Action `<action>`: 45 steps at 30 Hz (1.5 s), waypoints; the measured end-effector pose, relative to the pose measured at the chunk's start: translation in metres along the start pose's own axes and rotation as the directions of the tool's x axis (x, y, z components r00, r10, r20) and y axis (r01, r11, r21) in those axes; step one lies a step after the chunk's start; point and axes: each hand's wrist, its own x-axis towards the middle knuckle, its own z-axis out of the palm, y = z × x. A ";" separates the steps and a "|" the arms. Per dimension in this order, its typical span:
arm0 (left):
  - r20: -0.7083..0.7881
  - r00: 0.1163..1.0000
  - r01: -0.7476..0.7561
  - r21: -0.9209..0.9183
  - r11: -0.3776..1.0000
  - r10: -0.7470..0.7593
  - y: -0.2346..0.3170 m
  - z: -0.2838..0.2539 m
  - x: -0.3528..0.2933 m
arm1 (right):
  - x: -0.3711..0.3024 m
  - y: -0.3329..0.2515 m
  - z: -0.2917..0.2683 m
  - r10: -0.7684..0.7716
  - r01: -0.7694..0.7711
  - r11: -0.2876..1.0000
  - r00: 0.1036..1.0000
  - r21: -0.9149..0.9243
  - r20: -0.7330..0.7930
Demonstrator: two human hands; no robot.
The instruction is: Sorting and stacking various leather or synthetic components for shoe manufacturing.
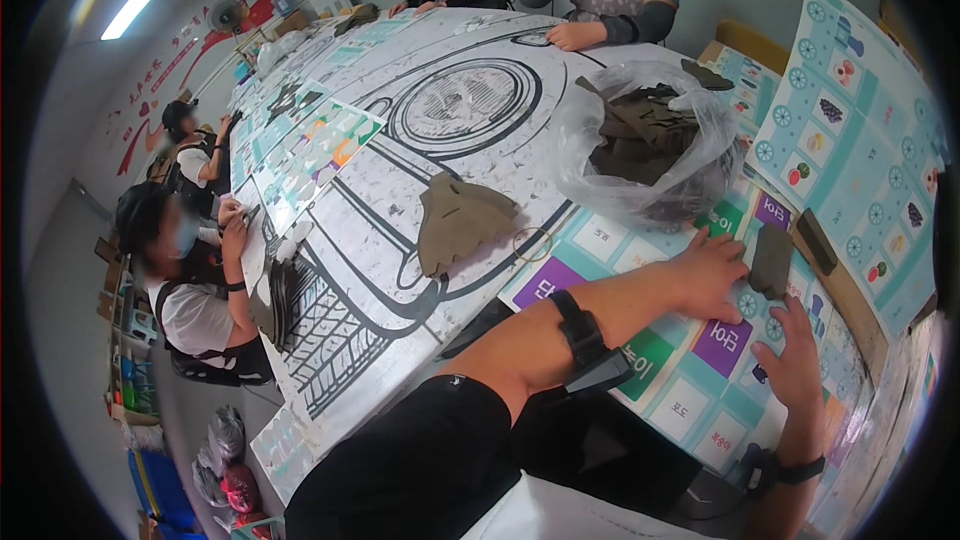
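A small stack of olive-brown flat cut pieces (771, 260) lies on the printed teal sheets to my right; their material is hard to make out. My left hand (708, 275) rests flat with spread fingers on the sheets, just left of that stack. Close to the stack's near end, my right hand (797, 355) has its fingers apart and nothing between them. Whether its fingertips touch the stack cannot be told. Beyond my left hand stands an open clear plastic bag (690, 175) filled with similar brown pieces (640, 135). A fan-shaped brown piece (465, 223) lies farther left.
A thin ring (533, 244) lies near the fan-shaped piece. Tall printed sheets (850, 130) lean at the right, beside a brown block (815, 242). Several people sit around the table (400, 180); one at the left (190, 290) handles something small.
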 end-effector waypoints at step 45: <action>0.054 0.999 -0.005 0.120 0.993 -0.001 0.009 -0.013 -0.004 | -0.002 0.001 0.003 -0.030 0.024 0.996 0.997 -0.088 -0.074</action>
